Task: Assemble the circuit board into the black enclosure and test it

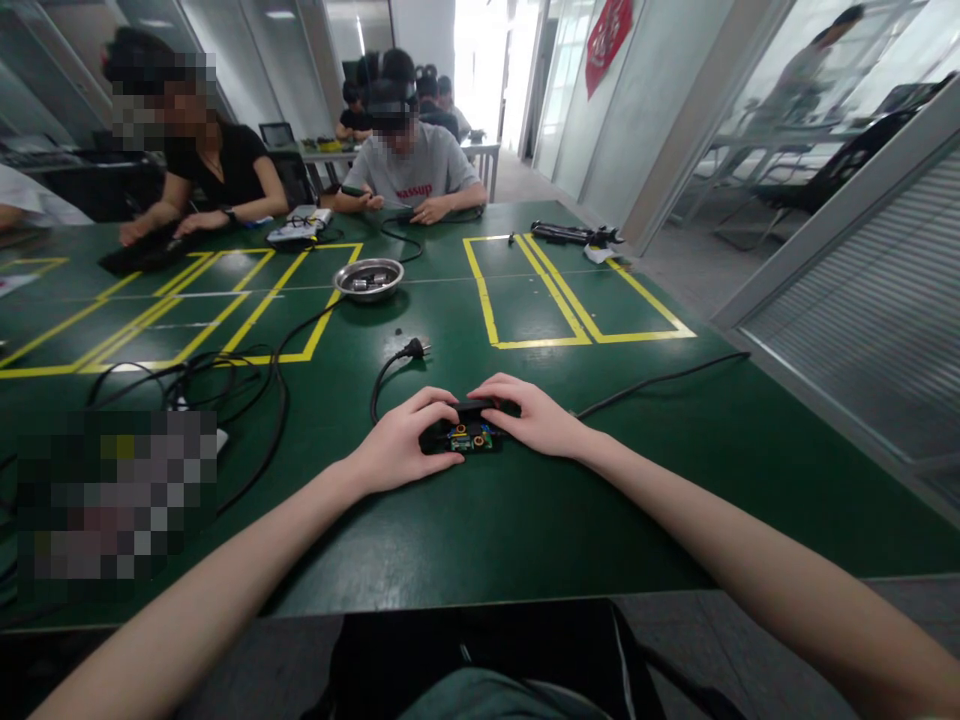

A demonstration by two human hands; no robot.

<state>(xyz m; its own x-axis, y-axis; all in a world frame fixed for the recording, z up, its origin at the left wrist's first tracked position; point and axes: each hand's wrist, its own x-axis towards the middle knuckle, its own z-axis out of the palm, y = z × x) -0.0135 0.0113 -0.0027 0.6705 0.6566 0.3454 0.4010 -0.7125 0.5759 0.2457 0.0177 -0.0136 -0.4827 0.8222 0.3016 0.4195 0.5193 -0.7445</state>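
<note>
Bright daylight glare from far doorway; even indoor light, soft shadows; wide-angle bending at edges; pixelated patches.

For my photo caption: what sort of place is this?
Probably a shared electronics workroom: a green table marked with yellow tape, people seated at it, and an opened black device showing its circuit board.

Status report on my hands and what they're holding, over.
Left hand and right hand both clasp the black case, circuit board exposed. Case flat on table. Plug lies loose just beyond, clear of both hands.
</note>
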